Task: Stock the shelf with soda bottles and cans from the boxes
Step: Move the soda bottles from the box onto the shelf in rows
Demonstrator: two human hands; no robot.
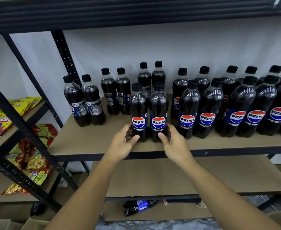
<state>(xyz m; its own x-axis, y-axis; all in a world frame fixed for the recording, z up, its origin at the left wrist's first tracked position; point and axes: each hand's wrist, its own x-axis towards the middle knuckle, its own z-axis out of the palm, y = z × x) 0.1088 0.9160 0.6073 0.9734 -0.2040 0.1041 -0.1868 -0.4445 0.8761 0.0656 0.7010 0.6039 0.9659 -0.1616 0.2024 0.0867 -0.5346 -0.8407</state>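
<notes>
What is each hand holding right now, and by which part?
The left hand grips one Pepsi bottle, right hand the neighbouring bottle, each low on the body below the label.

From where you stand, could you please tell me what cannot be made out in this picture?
Head view:
1. Boxes: cut off by the bottom edge, contents unseen.
2. Back-row bottles: labels hidden by the front row.
3. Left hand on the left bottle, right hand on the right bottle: fingers mostly hidden behind the bottles.
4. Red-white item on the bottom shelf: too small to name.
</notes>
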